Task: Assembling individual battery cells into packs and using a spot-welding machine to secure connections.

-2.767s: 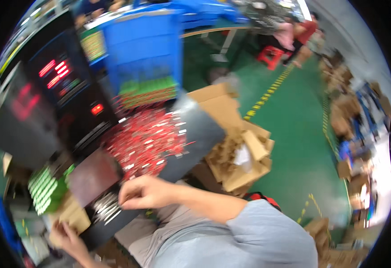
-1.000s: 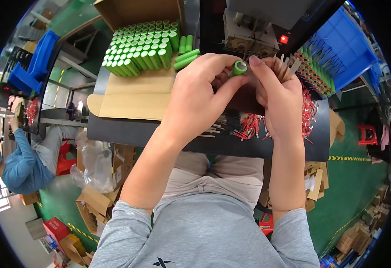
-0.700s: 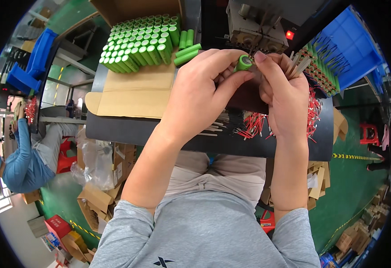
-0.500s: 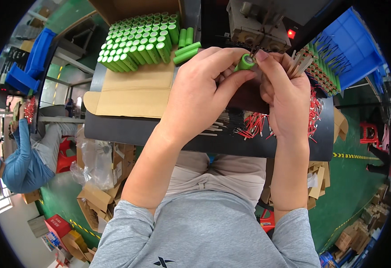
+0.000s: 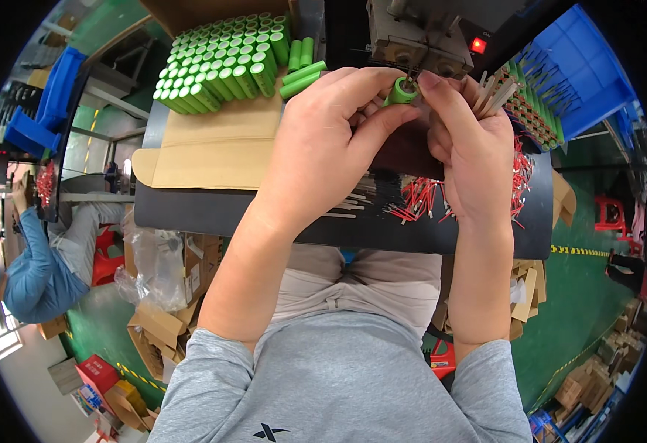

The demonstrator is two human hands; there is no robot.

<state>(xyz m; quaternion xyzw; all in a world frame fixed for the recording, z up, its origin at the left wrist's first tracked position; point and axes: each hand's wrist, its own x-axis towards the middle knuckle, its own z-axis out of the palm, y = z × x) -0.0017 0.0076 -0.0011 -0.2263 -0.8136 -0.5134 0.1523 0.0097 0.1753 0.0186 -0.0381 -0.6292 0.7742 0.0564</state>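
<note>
My left hand (image 5: 331,140) grips a green cylindrical cell (image 5: 400,91) by its end, holding it up under the tip of a grey metal machine (image 5: 419,33). My right hand (image 5: 471,140) touches the cell's top with a fingertip and clutches a bunch of thin metal strips (image 5: 490,90). Both hands hover over a black tray (image 5: 264,214). Red wires with metal ends (image 5: 419,198) lie on the tray under my hands.
Many upright green cells (image 5: 220,55) stand on brown cardboard (image 5: 213,148) at the back left, two lying beside them. A blue bin (image 5: 574,74) holds more parts at the right. Another person in blue (image 5: 28,258) sits at far left. Cardboard boxes (image 5: 161,325) lie on the green floor.
Both hands have lifted the green cell slightly up toward the machine tip. Much earlier, my right hand was at the pile of red wires.
</note>
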